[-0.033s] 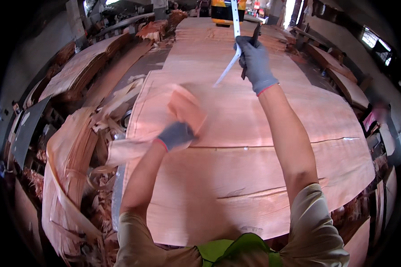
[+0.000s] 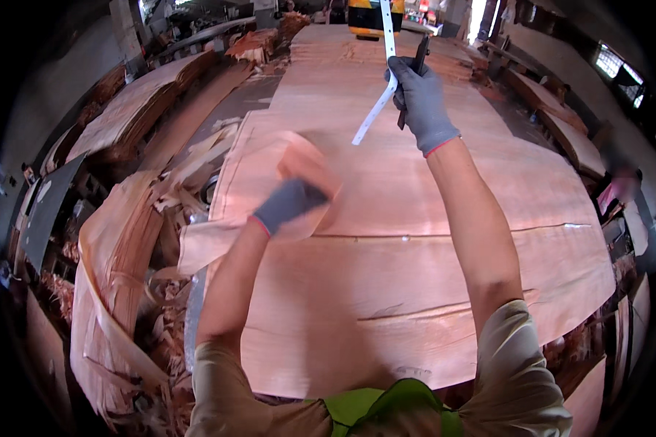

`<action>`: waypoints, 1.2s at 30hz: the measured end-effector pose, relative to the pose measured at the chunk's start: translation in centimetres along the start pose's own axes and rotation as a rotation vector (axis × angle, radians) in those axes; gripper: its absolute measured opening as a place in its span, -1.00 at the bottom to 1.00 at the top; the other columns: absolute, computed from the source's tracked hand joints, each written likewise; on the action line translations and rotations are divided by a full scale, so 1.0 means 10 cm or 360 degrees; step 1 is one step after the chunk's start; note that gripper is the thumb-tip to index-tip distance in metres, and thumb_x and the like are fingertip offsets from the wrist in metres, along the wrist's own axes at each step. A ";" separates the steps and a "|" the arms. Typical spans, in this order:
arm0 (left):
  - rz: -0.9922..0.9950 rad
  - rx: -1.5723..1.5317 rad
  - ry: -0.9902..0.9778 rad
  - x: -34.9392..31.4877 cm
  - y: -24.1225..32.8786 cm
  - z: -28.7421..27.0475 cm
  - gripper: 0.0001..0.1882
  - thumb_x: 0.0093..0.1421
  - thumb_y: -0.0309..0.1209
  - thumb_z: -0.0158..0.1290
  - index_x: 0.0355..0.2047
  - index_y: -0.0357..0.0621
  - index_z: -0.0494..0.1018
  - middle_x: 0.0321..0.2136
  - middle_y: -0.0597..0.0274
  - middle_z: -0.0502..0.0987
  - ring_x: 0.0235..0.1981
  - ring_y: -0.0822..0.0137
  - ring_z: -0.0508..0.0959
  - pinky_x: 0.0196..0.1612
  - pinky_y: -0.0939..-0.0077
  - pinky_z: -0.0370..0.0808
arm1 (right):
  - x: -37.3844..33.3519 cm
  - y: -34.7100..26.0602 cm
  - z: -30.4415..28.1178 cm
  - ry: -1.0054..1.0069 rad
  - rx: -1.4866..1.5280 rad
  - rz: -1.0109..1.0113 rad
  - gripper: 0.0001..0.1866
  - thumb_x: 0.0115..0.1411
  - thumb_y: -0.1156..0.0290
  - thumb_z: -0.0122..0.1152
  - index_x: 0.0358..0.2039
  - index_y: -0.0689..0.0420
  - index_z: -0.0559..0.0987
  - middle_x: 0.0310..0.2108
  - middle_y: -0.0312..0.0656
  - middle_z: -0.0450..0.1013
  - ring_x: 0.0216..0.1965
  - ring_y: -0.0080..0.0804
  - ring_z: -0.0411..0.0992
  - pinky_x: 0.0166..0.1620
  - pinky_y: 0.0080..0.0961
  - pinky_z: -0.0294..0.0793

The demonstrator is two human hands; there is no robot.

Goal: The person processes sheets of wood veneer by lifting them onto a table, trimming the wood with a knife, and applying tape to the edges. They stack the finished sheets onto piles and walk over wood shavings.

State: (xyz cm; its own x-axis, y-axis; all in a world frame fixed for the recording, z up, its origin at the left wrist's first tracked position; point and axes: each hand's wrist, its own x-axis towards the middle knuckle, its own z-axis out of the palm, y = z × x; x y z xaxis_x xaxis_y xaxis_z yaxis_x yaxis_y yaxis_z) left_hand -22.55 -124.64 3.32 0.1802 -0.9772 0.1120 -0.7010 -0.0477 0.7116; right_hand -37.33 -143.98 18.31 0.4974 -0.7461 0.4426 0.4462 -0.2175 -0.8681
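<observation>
My left hand (image 2: 290, 205), in a dark grey glove, is smeared by motion over the stack of pinkish wood veneer sheets (image 2: 415, 291). It grips a curled piece of thin veneer (image 2: 299, 156), which rises beyond the fingers and trails toward the stack's left edge. Farther off and to the right, my right hand (image 2: 424, 102) is raised above the sheets in a matching glove. Its fingers are closed around a slim dark tool (image 2: 422, 52) and a white perforated tape strip (image 2: 375, 116). The tape hangs below the hand and runs upward out of the picture.
A dark split (image 2: 372, 239) crosses the top sheet; a shorter crack lies nearer me. Torn veneer scraps (image 2: 171, 291) and a bent veneer pile (image 2: 113, 262) lie at left. More stacks (image 2: 138, 102) flank the table. A yellow and black machine (image 2: 368, 18) stands at the far end.
My left hand has shifted slightly up and away from me, with the veneer piece bending along. My right hand stays nearly where it was.
</observation>
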 end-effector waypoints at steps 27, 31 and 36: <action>-0.0005 -0.0680 0.0827 -1.25 1.36 1.62 -0.62 0.16 -0.40 -0.01 -0.02 -0.30 0.36 -0.57 0.25 0.54 -0.65 0.48 0.48 -0.54 0.65 0.40 | -3.86 -0.38 -1.41 -0.0433 -0.0381 0.0789 -0.86 0.12 0.49 0.13 -0.31 0.28 0.49 -0.59 -0.27 0.43 -0.54 -0.60 0.39 -0.45 -0.64 0.37; 0.0185 0.0511 0.0405 -1.91 0.05 2.60 -0.67 0.08 -0.52 -0.08 -0.11 -0.16 0.44 -0.31 0.07 0.51 -0.34 0.16 0.52 -0.29 0.33 0.47 | -4.64 0.02 -1.71 -0.0189 -0.0320 0.1250 -0.90 0.17 0.45 0.08 -0.36 0.21 0.48 -0.65 -0.32 0.39 -0.62 -0.67 0.32 -0.56 -0.69 0.28; 0.0584 0.0928 0.0008 -2.07 -0.38 2.95 -0.56 0.01 -0.48 -0.07 -0.03 -0.05 0.39 0.02 0.16 0.37 0.04 0.18 0.36 -0.04 0.26 0.36 | -5.23 0.62 -1.65 0.0208 0.0063 0.1488 -0.87 0.18 0.36 0.10 -0.34 0.14 0.47 -0.70 -0.39 0.30 -0.73 -0.68 0.22 -0.67 -0.72 0.13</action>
State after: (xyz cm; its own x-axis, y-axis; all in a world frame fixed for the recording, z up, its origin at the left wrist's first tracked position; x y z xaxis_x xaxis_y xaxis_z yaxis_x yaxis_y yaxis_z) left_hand -44.01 -110.31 -22.19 -0.1376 -0.9506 0.2783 -0.9738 0.1813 0.1375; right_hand -72.87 -116.73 -13.98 0.5798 -0.6727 -0.4597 -0.0652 0.5241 -0.8492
